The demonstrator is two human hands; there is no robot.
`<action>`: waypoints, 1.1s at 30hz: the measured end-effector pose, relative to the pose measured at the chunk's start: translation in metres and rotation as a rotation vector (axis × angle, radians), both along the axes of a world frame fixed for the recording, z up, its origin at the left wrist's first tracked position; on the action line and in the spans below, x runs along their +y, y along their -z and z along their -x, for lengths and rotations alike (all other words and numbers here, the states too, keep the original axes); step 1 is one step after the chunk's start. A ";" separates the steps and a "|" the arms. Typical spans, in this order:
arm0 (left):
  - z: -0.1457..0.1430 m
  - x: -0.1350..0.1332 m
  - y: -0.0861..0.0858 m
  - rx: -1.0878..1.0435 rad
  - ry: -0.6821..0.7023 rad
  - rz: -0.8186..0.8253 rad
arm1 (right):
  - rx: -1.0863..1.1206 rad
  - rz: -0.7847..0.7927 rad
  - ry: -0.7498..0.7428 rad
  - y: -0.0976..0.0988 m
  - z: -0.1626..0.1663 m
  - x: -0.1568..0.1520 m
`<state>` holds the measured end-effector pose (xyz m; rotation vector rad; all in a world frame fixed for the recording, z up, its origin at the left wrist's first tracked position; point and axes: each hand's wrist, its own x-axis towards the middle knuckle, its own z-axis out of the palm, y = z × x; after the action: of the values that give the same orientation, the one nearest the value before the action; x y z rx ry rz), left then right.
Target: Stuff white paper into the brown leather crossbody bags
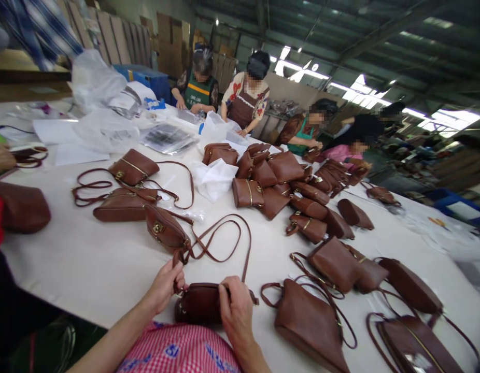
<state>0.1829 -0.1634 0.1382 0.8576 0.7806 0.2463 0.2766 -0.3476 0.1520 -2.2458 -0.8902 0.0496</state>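
Note:
A brown leather handbag (201,305) is at the table's front edge, against my checked apron. My right hand (236,308) grips the bag's top edge on its right side, thumb bent over it. At the bag's left end, my left hand (172,282) pinches the strap near a small metal ring. The long thin strap (245,233) loops out across the table behind both hands. Just beyond my left hand, another brown bag (166,228) with a gold clasp leans on its side. To the right of my right hand lies a flat brown bag (306,321) with its strap.
A heap of brown bags (286,171) covers the middle of the white table (88,254). Two strapped bags (127,202) lie at left. Several co-workers, among them one in a brown apron (245,106), stand along the far side. Plastic bags (103,119) lie at back left.

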 end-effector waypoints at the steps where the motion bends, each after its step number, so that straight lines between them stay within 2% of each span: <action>1: 0.001 0.001 0.000 0.004 0.002 -0.003 | 0.055 -0.010 0.098 0.006 -0.007 -0.016; 3: 0.004 0.002 -0.001 0.015 0.020 0.006 | 0.177 -0.030 0.293 0.020 -0.021 -0.051; 4: 0.006 0.002 -0.002 0.020 0.040 0.007 | 0.256 -0.025 0.314 0.026 -0.027 -0.068; 7: 0.009 0.002 -0.011 0.018 0.210 -0.084 | 0.417 -0.042 0.207 0.037 -0.038 -0.098; 9: 0.013 0.005 -0.019 0.007 0.377 -0.201 | 0.398 -0.051 0.132 0.031 -0.041 -0.098; 12: 0.021 0.012 -0.028 -0.019 0.568 -0.327 | 0.394 -0.039 0.010 0.001 -0.035 -0.075; 15: 0.024 0.017 -0.024 0.033 0.640 -0.469 | 0.567 0.001 -0.145 -0.032 -0.023 -0.035; 17: 0.022 0.014 -0.018 0.065 0.658 -0.502 | 0.741 -0.019 -0.226 -0.041 -0.020 -0.004; 19: 0.021 0.008 -0.015 0.021 0.693 -0.557 | 0.923 -0.073 -0.318 -0.040 -0.020 0.025; 22: 0.020 -0.002 -0.013 -0.097 0.748 -0.720 | 1.230 -0.254 -0.289 -0.034 -0.026 0.062; 24: 0.023 -0.004 -0.010 -0.022 0.705 -0.759 | 1.394 -0.427 -0.216 -0.039 -0.035 0.079; 26: 0.028 -0.003 -0.006 0.053 0.634 -0.763 | 1.475 -0.587 -0.222 -0.053 -0.051 0.084; 29: 0.036 0.000 0.001 0.062 0.592 -0.734 | 1.427 -0.812 -0.223 -0.083 -0.090 0.071; 31: 0.042 0.002 0.007 0.069 0.572 -0.694 | 1.319 -1.020 -0.078 -0.101 -0.125 0.051; 33: 0.047 0.005 0.015 0.122 0.507 -0.659 | 1.188 -1.146 0.070 -0.115 -0.160 0.025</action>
<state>0.1357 -0.1585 0.1235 1.6722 0.5681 -0.0102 0.4366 -0.3228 0.2670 -0.8560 -0.0600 0.5985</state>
